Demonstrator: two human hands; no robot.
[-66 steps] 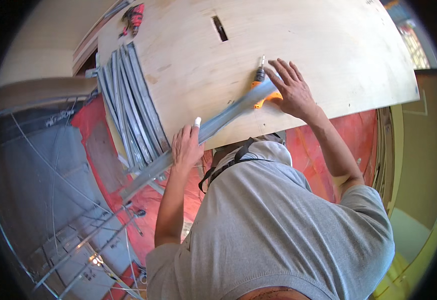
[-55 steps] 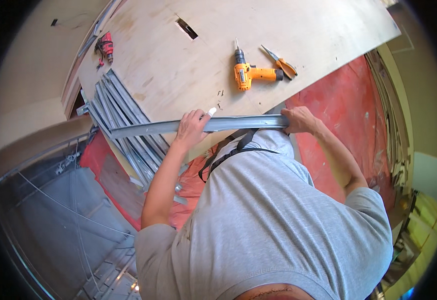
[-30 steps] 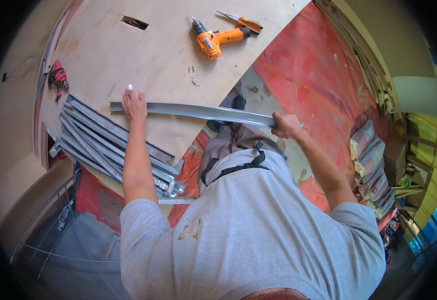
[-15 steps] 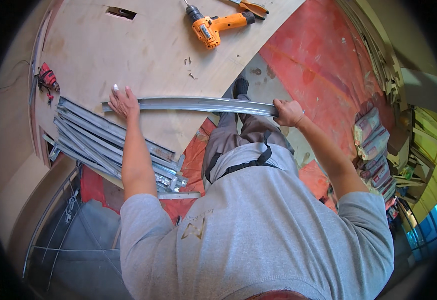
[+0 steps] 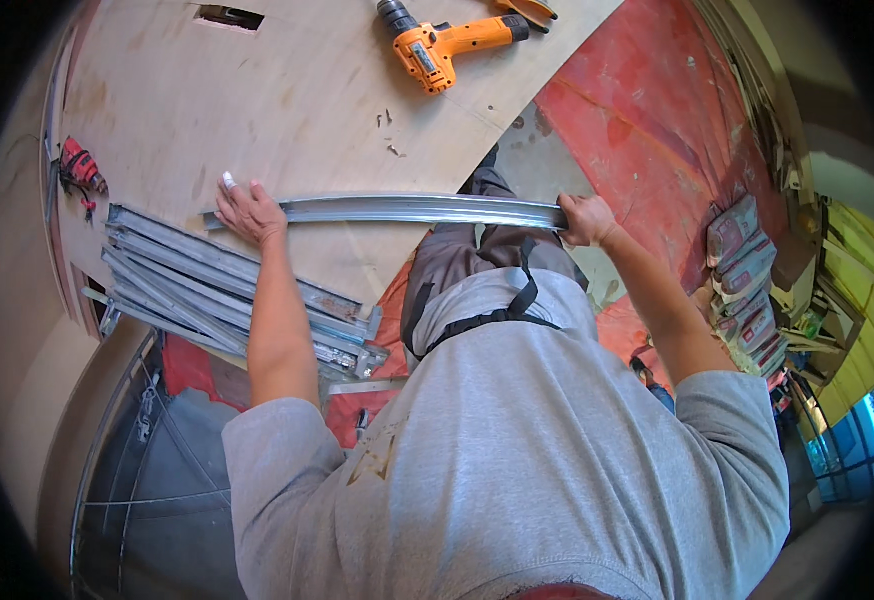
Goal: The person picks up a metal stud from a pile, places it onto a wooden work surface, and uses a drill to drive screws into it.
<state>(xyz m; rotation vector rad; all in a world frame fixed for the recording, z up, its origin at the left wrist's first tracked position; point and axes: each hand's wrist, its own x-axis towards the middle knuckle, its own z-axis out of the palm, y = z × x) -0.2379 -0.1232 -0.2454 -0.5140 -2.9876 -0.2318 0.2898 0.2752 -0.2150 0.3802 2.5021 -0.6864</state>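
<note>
A long grey metal channel (image 5: 407, 209) lies crosswise in front of me, its left part over the plywood board and its right part reaching past the board's edge. My right hand (image 5: 587, 219) is closed around its right end. Near the left end, my left hand (image 5: 249, 212) rests on the channel with its fingers spread; something white covers one fingertip. Just below the left hand, a stack of similar metal channels (image 5: 187, 270) lies on the board, partly hidden by my left forearm.
An orange cordless drill (image 5: 447, 50) and several screws (image 5: 394, 150) lie on the plywood board (image 5: 307, 90). At its left edge is a red power tool (image 5: 81, 167). Red sheeting (image 5: 647, 110) covers floor at right, near stacked bags (image 5: 747, 265). A rectangular hole (image 5: 229, 18) cuts the board.
The view has shifted slightly, moving the drill and board in the picture. Both hands keep their places on the channel, which looks nearly unmoved.
</note>
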